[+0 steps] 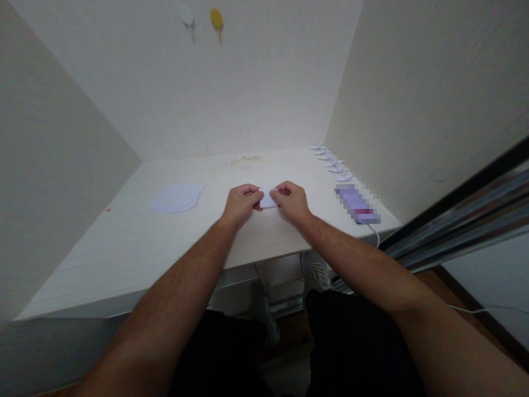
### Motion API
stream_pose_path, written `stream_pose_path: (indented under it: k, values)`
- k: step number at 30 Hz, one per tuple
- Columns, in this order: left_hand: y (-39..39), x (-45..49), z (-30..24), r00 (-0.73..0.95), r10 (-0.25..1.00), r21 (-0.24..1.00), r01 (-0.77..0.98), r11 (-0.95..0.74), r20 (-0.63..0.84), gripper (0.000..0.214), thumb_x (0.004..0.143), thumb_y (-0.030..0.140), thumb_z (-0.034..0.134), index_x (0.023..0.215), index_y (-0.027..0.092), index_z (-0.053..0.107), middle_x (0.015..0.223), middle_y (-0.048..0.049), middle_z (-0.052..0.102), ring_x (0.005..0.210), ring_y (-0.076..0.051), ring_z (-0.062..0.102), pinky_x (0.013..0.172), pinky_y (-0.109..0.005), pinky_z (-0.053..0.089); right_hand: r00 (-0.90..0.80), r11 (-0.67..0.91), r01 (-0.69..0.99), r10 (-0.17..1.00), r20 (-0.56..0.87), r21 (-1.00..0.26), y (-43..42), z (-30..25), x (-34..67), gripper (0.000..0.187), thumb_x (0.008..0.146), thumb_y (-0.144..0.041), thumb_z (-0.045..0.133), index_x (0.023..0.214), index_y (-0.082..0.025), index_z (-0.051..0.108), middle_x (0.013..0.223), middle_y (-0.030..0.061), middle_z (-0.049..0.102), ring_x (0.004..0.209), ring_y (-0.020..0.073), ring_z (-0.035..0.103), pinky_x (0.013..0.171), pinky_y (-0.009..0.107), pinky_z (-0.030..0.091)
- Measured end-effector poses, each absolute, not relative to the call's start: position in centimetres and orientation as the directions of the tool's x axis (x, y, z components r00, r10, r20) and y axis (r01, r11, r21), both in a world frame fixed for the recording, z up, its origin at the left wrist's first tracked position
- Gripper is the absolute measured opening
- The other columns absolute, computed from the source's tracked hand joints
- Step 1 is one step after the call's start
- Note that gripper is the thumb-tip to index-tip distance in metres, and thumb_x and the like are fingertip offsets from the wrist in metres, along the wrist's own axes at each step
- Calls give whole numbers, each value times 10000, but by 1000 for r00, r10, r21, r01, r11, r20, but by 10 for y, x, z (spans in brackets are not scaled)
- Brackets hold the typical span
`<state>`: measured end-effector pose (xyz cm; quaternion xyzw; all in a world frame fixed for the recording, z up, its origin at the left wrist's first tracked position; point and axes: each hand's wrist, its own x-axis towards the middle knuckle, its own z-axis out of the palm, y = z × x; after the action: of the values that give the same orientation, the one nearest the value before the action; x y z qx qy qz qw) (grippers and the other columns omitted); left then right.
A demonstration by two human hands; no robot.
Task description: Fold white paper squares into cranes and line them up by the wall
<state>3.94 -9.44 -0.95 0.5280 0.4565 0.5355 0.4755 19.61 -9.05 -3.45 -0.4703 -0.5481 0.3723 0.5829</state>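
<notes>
A small white piece of paper (268, 199), folded by its look, is held between my two hands over the middle of the desk. My left hand (243, 205) pinches its left edge, thumb on top and fingers curled beneath. On the opposite edge, my right hand (292, 200) grips in the same way, closed with the thumb on the paper. Something small and dark red shows under the left fingers; I cannot make out what it is. To the left lies a loose stack of white paper sheets (178, 197).
Several folded white paper figures (334, 164) stand in a row along the right wall. Nearer me lies a phone (357, 205), its screen blurred, with a white cable (377, 236). The white desk (124, 248) is walled on three sides. Two hooks (216, 20) hang on the back wall.
</notes>
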Motion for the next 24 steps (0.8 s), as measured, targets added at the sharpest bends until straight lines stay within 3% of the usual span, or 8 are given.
stream_pose_path:
  k: [11,24]
  values:
    - [-93,37,-11,11,991,990,37,-133,133,97,644,232,732,632,145,691,504,-25,620,409,-110,546,424,-221,429,76,342,125,933,352,-931,-94,-34,196,160,707,-343,722,781,-203,696,649,-30,614,582,114,506,556,251,393]
    - [-92,36,-12,12,994,993,46,-113,113,105,631,180,674,541,171,621,462,-22,588,380,-118,525,407,-233,426,36,350,189,931,363,-918,-95,-35,197,209,744,-376,711,858,-214,775,651,-17,641,609,129,530,581,261,416]
